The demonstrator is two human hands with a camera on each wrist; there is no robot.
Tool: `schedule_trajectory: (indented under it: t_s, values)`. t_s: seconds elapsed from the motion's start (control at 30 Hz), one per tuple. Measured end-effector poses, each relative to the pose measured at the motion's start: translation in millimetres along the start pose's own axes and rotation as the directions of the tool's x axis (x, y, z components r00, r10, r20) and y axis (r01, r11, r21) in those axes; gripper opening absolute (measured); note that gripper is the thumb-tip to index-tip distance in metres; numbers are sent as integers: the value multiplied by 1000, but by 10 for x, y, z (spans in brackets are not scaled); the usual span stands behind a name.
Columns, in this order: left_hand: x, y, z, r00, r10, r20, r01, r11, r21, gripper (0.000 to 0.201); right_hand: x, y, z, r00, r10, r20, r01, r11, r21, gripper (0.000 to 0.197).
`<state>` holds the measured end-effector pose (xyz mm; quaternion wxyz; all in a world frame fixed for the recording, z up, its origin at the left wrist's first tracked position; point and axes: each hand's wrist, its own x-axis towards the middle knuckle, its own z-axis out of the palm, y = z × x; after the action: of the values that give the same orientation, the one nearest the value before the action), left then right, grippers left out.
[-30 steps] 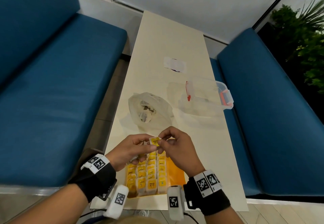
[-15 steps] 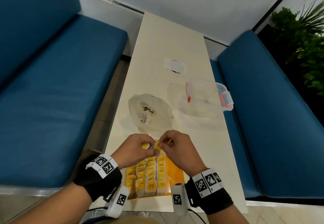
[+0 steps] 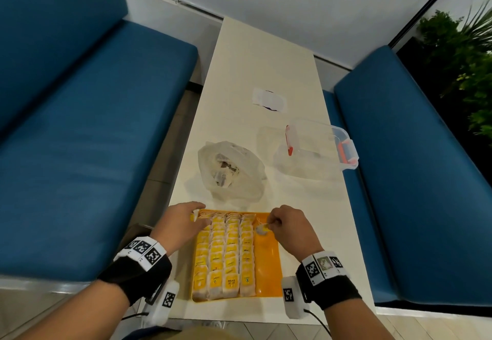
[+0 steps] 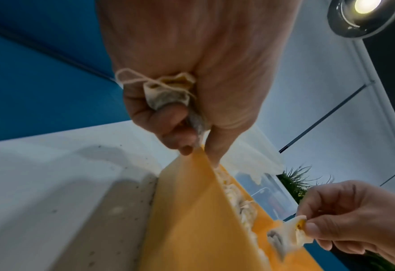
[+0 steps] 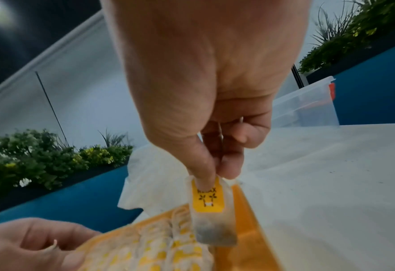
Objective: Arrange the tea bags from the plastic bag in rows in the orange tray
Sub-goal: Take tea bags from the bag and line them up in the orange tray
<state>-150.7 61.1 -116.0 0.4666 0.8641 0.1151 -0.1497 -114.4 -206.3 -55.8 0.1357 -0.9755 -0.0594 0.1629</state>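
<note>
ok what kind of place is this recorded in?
Likely a café or canteen booth: a narrow white table between two blue cushioned benches, with green plants behind a glass partition.

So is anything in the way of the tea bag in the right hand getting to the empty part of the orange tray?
Nothing visible is. The right hand pinches the tea bag by its top, right over the bare strip of the orange tray beside the four filled rows. The left hand is at the tray's far left corner, gripping another tea bag.
</note>
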Motion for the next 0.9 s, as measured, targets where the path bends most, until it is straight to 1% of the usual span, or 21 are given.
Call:
schedule_trajectory:
  t_s: [0.13,0.23,0.33,0.57,0.73,0.9]
  values:
    - [-17,-49,-8,999,-1,35,1,1000,-4,43,59,44,131,999,18,43,-14,996,-87,16]
    - [-41,-50,-30,999,12,46,-13,1000,16,42,89,61,225,1000,6,12,-5,993,-121,16]
    - [-57,-91,-53,998,9,59,-10,1000,4,42,97,64,305,999,-34,-27,30,990,-135,13]
    - [-122,-119,-87,997,13,82,-14,1000,5,42,104,100,395,993,-60,-104,52,996,-76,8]
    - [-150,-138,-98,996,12,91,-10,1000,-16,42,79,121,440,994,-42,-100,37,998,-53,10]
    - [-157,-187,-91,995,14,100,-12,1000,-24,42,91,134,450,996,-5,-84,1,999,-50,19]
